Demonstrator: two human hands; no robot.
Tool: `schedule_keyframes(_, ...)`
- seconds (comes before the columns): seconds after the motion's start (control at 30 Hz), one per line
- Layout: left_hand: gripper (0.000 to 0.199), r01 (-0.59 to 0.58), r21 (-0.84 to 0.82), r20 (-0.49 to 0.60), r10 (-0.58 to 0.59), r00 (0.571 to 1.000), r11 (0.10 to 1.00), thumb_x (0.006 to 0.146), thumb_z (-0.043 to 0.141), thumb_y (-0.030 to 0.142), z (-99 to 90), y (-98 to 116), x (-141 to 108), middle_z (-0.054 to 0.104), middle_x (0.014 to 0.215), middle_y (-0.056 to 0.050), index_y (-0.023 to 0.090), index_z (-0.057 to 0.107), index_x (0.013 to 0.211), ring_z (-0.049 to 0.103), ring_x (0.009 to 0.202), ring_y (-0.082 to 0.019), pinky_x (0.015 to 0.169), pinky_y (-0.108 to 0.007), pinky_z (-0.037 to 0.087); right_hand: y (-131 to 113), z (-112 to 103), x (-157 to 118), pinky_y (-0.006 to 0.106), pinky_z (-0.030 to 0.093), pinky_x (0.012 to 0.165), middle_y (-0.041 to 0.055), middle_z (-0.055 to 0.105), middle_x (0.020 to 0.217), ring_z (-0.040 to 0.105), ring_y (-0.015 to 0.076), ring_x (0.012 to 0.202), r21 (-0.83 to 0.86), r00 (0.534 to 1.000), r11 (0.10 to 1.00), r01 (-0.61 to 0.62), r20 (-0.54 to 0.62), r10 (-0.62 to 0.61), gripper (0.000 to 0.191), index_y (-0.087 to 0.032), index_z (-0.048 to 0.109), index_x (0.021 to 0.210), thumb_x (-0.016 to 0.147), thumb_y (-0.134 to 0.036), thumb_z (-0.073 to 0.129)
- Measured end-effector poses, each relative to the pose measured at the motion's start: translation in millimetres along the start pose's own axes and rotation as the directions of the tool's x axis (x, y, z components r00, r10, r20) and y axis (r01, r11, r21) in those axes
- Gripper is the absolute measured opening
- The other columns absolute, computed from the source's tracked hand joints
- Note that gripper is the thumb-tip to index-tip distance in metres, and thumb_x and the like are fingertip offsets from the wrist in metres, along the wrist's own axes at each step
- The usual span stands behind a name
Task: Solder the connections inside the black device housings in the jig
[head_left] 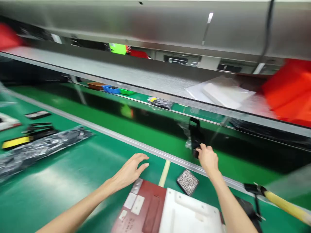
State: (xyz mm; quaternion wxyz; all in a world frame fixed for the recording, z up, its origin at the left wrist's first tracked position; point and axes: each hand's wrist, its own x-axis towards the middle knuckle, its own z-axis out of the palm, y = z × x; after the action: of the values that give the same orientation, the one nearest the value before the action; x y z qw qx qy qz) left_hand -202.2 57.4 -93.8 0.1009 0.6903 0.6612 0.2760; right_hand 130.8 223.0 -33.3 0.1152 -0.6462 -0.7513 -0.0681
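My right hand (208,159) reaches over the bench's back rail and pinches the lower end of a black part (195,134), which has a loop-shaped opening at its top; its exact kind does not show. Clear plastic film (188,139) hangs beside this part. My left hand (133,167) is empty, its fingers apart, above the green mat at the upper left corner of a red-brown fixture plate (152,207). On the fixture's right half lies a white block (189,213) with small holes. Between my hands, a small black-edged pad with a speckled grey top (188,182) rests on the mat.
A hammer with a yellow handle (279,200) lies at the right. On the left are a bagged dark bundle (48,150) and black parts (40,129). A metal shelf (136,72) crosses above the bench, bearing white sheets (221,92) and a red bin (291,94).
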Motion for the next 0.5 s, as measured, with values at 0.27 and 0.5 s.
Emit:
schedule_keyframes(0.27,0.052,0.478,0.366,-0.399,-0.33,0.856,0.798,0.095,0.049,0.036,-107.6,-133,-57,0.054,0.145,-0.022,0.011,0.051,0.141,0.048,0.138,-0.036,0.116,-0.052,0.04,8,66,58,0.038,0.049,0.064,0.0182,0.063,0.096,0.073,0.0313,0.075,-0.022,0.994,0.999,0.034,0.106,-0.031,0.047,-0.013,0.061,0.129,0.104,-0.04,0.033)
schedule_keyframes(0.5,0.073,0.738,0.458,-0.51,-0.534,0.674,0.495,0.085,0.07,0.024,-177.2,-227,-83,0.03,0.16,-0.029,0.006,0.04,0.149,0.026,0.15,-0.047,0.116,-0.064,0.033,20,55,25,0.046,0.051,0.054,0.0234,0.062,0.111,0.071,0.0417,0.086,-0.129,0.985,0.987,0.098,-0.126,-0.114,0.07,-0.014,0.042,0.15,0.101,-0.06,0.022)
